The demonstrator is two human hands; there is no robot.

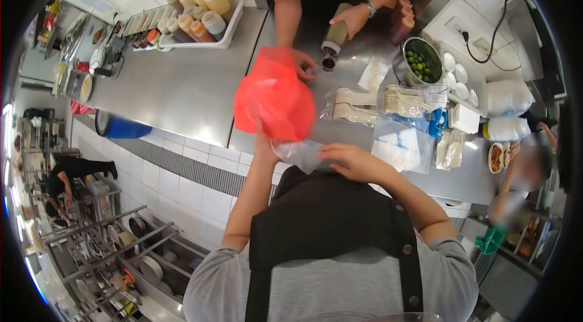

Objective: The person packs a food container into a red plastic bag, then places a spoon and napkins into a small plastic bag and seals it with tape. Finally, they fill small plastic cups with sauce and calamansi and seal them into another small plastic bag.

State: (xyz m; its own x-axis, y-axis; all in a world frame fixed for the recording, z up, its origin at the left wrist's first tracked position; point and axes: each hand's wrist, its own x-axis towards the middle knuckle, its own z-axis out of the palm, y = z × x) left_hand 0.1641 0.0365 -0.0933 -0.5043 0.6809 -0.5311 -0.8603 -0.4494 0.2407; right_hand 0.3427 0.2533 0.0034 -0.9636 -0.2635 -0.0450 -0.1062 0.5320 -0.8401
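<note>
One red plastic bag (273,94), raised at the counter (340,135) edge by the left hand (267,135), whose grip could not be told; judged light, soft, slippery, best held by an edge. One clear plastic bag (302,157), apparently pinched in the right hand's (357,163) fingers. Beyond: wrapped cutlery (353,105); a co-worker's hand (302,64), close, obstructing.

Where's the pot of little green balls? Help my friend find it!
Find the metal counter and go right from the bright red bag to the packed pale cutlery. Just above that in the picture is a round metal pot. Unlike its neighbours, it's full of small green fruits.
</note>
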